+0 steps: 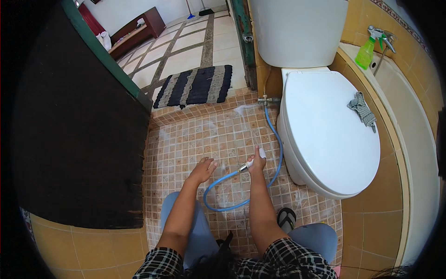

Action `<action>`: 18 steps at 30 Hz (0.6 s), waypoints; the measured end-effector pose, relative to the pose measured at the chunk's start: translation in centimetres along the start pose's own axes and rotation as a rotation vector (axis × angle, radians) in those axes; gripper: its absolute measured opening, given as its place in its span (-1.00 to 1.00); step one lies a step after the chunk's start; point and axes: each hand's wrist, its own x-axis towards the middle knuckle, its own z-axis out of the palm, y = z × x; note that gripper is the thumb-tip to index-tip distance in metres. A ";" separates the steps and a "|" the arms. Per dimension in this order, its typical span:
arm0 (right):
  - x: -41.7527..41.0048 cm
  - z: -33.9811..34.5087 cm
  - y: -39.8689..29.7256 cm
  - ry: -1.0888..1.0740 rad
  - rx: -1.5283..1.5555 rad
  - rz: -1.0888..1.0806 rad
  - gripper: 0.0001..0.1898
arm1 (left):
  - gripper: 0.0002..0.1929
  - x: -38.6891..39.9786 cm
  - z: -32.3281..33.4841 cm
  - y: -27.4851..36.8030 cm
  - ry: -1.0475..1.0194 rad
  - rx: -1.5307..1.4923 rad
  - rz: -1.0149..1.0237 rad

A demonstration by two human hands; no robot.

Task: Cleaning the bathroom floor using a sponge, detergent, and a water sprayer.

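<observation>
My right hand [257,161] grips a white bidet sprayer [262,153] with a silver collar, its head directed at the floor ahead. A thin jet of water appears to reach toward the step by the doorway. From the sprayer's lower end a blue hose [224,209] loops over the tiles and runs up to a metal valve [266,101] beside the toilet. Over the small-tiled floor [181,146] my left hand [203,171] hovers with nothing in it, fingers apart. Whitish foam patches [163,134] lie on the tiles.
A toilet with its lid [327,139] down stands at right, a grey cloth [363,111] on it. Behind, a green spray bottle [366,54] rests on the bathtub rim [390,125]. A dark door [80,132] is at left. Past the raised step lies a striped mat [195,86].
</observation>
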 end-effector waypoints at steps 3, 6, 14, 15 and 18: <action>0.4 -0.1 0.4 -0.051 -0.044 -0.001 -0.67 | -0.40 -1.1 -1.4 0.3 0.052 -0.005 -0.022; -0.3 0.4 0.9 -0.046 -0.098 0.009 -0.67 | -0.40 -2.6 -2.9 0.5 0.099 -0.067 -0.031; -2.2 4.0 2.9 -0.170 -0.226 0.012 -0.68 | -0.39 -4.1 -5.0 -1.9 0.102 -0.033 -0.131; -1.9 4.3 3.2 -0.178 -0.266 -0.001 -0.69 | -0.39 -4.2 -5.1 -1.9 0.107 -0.036 -0.139; -1.9 5.4 4.5 -0.229 -0.320 -0.012 -0.70 | -0.38 -4.5 -5.1 -2.1 0.056 -0.084 -0.159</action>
